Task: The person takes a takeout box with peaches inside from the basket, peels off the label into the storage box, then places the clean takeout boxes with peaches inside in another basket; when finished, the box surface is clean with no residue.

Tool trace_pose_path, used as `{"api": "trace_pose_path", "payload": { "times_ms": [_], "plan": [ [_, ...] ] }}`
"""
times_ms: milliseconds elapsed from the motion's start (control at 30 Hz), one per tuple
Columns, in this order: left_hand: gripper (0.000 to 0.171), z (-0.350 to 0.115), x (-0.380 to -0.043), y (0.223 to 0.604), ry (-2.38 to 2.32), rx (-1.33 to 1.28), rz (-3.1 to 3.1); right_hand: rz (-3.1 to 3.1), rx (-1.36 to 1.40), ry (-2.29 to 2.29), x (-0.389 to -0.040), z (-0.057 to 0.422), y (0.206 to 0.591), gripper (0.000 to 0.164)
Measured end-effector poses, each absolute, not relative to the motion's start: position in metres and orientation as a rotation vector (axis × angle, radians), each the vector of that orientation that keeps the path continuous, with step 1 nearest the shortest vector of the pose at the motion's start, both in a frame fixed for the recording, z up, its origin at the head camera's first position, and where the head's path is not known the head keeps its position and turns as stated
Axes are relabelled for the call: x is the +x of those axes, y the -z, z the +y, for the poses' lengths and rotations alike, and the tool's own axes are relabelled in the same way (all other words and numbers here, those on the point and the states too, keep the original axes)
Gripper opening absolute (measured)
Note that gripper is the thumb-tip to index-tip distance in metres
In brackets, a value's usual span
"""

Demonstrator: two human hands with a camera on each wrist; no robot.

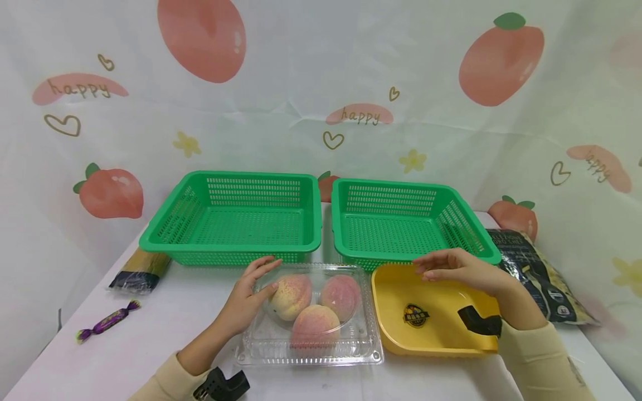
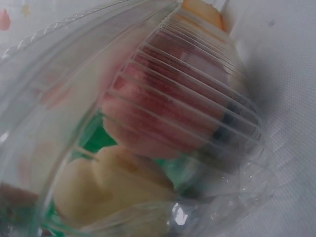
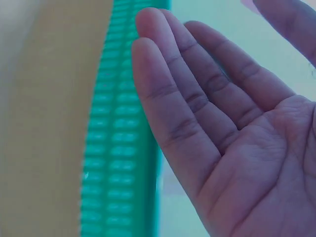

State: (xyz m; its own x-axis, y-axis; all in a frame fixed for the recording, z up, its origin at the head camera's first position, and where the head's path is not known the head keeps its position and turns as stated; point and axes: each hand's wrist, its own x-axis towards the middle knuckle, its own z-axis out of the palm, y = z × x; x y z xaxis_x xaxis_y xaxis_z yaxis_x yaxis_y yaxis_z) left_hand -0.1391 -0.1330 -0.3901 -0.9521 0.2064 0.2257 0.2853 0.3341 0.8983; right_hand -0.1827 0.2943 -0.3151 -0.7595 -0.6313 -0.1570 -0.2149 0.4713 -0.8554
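Observation:
A clear plastic clamshell box (image 1: 358, 328) with a closed lid stands on the table. Inside it are three peaches, one yellowish-pink peach (image 1: 291, 296), one pink peach (image 1: 341, 297) and one at the front (image 1: 315, 327). My left hand (image 1: 247, 303) rests on the box's left side, fingers extended and thumb over the lid. Through the clear wall in the left wrist view, a peach (image 2: 163, 108) shows close up. Over the yellow tray (image 1: 426, 334) hovers my right hand (image 1: 456, 268). Its fingers are relaxed and the palm holds nothing, as the right wrist view (image 3: 237, 118) confirms.
Behind stand two green baskets, the left one (image 1: 230, 248) and the right one (image 1: 411, 256). At left lie a packet of noodle-like strands (image 1: 142, 270) and a purple wrapped candy (image 1: 109, 322). A black-labelled bag (image 1: 539, 281) lies at right. A printed curtain (image 1: 281, 72) hangs behind.

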Motion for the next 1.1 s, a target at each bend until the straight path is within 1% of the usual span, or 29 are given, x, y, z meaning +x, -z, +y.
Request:
{"api": "trace_pose_path", "payload": {
  "times_ms": [133, 300, 833, 1100],
  "plan": [
    [0.044, -0.134, -0.139, 0.391, 1.716, -0.455, -2.507, 2.313, -0.752, 1.21, -0.19, 0.282, 0.305, 0.04],
    [0.044, -0.134, -0.139, 0.391, 1.734, -0.455, -2.502, 2.316, -0.747, 1.213, -0.205, 0.263, 0.295, 0.038],
    [0.043, -0.133, -0.138, 0.389, 1.725, -0.45, -2.508, 2.251, -0.811, 1.248, -0.24, 0.192, 0.276, 0.045],
    [0.043, -0.133, -0.139, 0.39, 1.728, -0.449, -2.511, 2.238, -0.787, 1.313, -0.255, 0.158, 0.272, 0.048]
  ]
}}
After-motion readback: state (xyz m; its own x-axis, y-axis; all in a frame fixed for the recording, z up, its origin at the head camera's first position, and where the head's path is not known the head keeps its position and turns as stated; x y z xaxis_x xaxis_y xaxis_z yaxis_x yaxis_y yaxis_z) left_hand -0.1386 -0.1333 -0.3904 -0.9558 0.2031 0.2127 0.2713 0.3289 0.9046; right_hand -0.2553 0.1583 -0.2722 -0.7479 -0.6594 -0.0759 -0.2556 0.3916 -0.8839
